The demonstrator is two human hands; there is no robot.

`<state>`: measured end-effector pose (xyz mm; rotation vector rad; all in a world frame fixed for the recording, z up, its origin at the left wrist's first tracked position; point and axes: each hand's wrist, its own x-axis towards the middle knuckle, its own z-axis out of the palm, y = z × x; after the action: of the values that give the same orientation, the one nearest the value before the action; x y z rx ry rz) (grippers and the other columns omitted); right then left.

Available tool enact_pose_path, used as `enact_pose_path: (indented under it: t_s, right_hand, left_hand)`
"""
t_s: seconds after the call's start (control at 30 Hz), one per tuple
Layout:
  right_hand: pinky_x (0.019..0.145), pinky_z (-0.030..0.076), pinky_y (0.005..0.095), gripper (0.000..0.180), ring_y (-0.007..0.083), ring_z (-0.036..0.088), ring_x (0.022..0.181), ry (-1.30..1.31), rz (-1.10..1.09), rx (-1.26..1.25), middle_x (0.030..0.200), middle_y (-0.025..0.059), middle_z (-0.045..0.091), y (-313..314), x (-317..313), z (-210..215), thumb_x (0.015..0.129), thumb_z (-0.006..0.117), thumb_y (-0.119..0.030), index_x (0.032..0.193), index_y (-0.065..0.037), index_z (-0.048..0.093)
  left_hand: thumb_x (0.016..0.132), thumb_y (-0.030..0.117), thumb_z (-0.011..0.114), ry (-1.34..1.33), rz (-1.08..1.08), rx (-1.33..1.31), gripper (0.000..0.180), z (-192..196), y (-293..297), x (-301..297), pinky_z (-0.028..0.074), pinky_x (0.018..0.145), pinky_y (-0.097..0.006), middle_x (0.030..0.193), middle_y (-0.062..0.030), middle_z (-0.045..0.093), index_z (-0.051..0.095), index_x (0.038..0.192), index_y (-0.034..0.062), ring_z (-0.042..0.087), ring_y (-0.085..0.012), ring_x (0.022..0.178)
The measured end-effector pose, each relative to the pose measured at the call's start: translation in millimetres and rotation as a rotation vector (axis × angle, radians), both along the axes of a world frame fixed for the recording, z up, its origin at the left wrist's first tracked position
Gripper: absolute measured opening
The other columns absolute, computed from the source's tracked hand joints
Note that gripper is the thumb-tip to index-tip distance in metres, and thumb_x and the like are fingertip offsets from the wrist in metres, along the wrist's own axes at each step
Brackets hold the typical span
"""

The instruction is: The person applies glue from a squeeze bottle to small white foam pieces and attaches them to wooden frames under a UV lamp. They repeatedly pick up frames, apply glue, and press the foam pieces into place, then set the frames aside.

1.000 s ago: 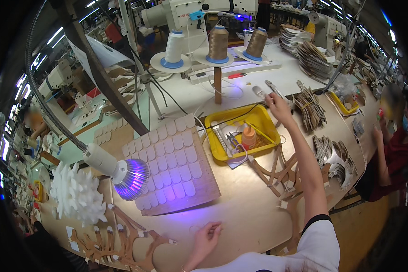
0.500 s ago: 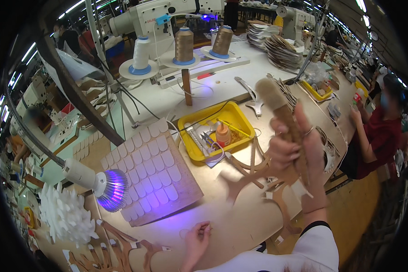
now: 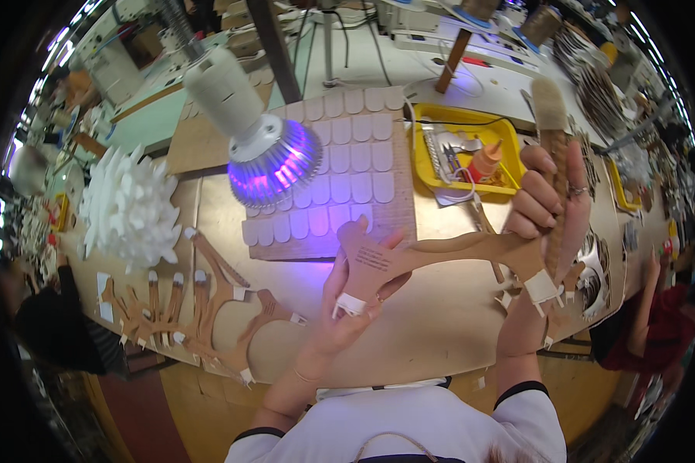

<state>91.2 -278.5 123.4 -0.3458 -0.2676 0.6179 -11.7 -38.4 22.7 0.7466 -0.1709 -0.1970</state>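
Left hand (image 3: 355, 324) and right hand (image 3: 537, 199) are grasping a strap (image 3: 471, 247), its raised end (image 3: 549, 108) lacking the white tips (image 3: 201, 275) other straps (image 3: 201, 301) are bearing.

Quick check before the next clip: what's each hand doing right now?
Left hand: holding the wide, printed end of a brown strap piece.
Right hand: closed around the upright, braided part of the same piece.

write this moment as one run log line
left hand: holding brown, branched, leather-like strap piece by flared end; right hand: gripping its upright strap; piece: raised over tan tabletop; nearby: yellow plastic tray
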Motion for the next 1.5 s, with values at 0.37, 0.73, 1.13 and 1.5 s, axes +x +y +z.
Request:
enact_pose_path:
  t_s: [0.37, 0.73, 1.13, 1.5]
  right_hand:
    - [0.05, 0.026, 0.0258, 0.042, 0.0104, 0.034, 0.052, -0.175, -0.021, -0.069, 0.056, -0.002, 0.035, -22, -9, 1, 0.099, 0.03, -0.054, 0.097, -0.013, 0.037]
    - [0.05, 0.026, 0.0259, 0.043, 0.0103, 0.034, 0.051, -0.179, -0.032, -0.086, 0.054, -0.0025, 0.034, -23, -15, -3, 0.099, 0.029, -0.055, 0.097, -0.012, 0.038]
    - [0.049, 0.026, 0.0253, 0.044, 0.0094, 0.033, 0.05, -0.176, -0.05, -0.106, 0.054, -0.003, 0.035, -27, -18, -8, 0.098, 0.029, -0.056, 0.098, -0.013, 0.039]
    - [0.048, 0.025, 0.0228, 0.047, 0.0093, 0.028, 0.046, -0.457, -0.651, -0.586, 0.053, -0.0037, 0.034, -63, -19, 36, 0.098, 0.032, -0.056, 0.093, -0.011, 0.045]
  left_hand:
    - [0.089, 0.007, 0.049, 0.055, -0.112, -0.084, 0.076, 39, 15, 1, 0.031, 0.111, -0.044, 0.146, -0.0237, 0.03, 0.003, 0.149, 0.0117, 0.037, -0.036, 0.133]
    - [0.094, -0.001, 0.035, 0.015, -0.027, 0.105, 0.063, 38, 9, -4, 0.037, 0.107, -0.04, 0.139, -0.0228, 0.042, 0.002, 0.148, 0.0071, 0.046, -0.0307, 0.127]
    - [0.093, -0.002, 0.035, 0.029, 0.09, 0.224, 0.064, 40, -1, -5, 0.041, 0.103, -0.043, 0.129, -0.0288, 0.048, 0.004, 0.148, 0.0083, 0.052, -0.0334, 0.12]
    - [0.096, 0.004, 0.046, 0.035, -0.021, 0.519, 0.057, -13, -19, -2, 0.041, 0.101, -0.037, 0.118, -0.018, 0.058, 0.017, 0.146, 0.0042, 0.053, -0.0233, 0.117]
